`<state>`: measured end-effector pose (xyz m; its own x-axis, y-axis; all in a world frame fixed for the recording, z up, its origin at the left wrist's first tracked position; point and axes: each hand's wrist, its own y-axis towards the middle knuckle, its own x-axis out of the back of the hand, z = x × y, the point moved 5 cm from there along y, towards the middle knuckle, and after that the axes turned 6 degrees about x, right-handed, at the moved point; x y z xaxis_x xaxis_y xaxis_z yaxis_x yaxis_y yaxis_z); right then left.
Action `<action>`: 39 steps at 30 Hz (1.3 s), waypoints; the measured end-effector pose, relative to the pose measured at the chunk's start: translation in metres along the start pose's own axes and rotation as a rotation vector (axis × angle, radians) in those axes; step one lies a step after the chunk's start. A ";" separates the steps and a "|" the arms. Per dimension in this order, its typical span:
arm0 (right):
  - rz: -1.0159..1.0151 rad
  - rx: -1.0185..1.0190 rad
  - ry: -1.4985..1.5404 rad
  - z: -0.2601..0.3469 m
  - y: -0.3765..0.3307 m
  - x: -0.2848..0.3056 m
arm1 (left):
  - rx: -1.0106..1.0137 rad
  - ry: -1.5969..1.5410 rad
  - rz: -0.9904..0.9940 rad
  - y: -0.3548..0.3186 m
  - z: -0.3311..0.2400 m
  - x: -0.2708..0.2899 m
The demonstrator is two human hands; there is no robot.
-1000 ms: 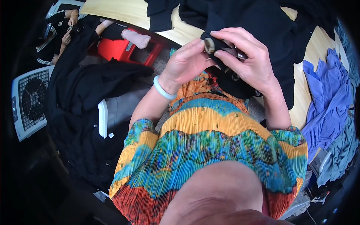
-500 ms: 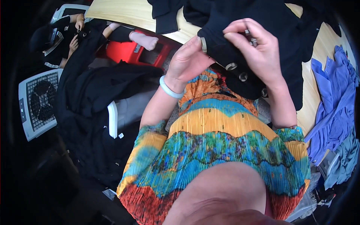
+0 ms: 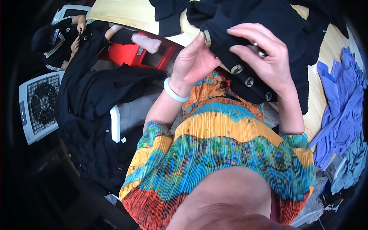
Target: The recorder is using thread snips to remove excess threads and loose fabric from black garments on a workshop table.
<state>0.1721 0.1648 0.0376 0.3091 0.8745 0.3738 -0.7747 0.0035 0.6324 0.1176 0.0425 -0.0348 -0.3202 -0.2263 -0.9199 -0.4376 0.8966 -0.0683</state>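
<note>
A black garment (image 3: pixel 264 23) with large pale-rimmed round buttons lies over the table edge and hangs towards my lap. My left hand (image 3: pixel 193 63), a pale bangle on its wrist, pinches the garment's edge beside one upright button (image 3: pixel 207 38). To its right, my right hand (image 3: pixel 264 53) hovers over the cloth with thumb and forefinger apart. A small silvery metal tool (image 3: pixel 261 54) sits in its curled fingers, mostly hidden, so its exact kind is unclear. Below the hands, several more buttons (image 3: pixel 237 69) run down the garment's edge.
The pale wooden table (image 3: pixel 122 13) curves around the front. Purple clothing (image 3: pixel 341 99) drapes over its right side. At left are a red stool (image 3: pixel 124 53), a grey fan unit (image 3: pixel 41 107), heaped black cloth (image 3: pixel 92 99) and another person (image 3: pixel 57 42) handling dark cloth.
My right thumb and forefinger have parted and moved slightly right and down. My left hand keeps its pinch on the garment, which has shifted slightly.
</note>
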 end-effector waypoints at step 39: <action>-0.067 -0.307 0.113 0.024 -0.050 0.013 | -0.248 0.384 0.088 -0.005 0.000 -0.018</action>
<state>0.2286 0.1639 0.0270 0.3155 0.9154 0.2501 -0.8901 0.1941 0.4124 0.1254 0.0414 -0.0182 -0.6324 -0.3197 -0.7056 -0.5675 0.8112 0.1411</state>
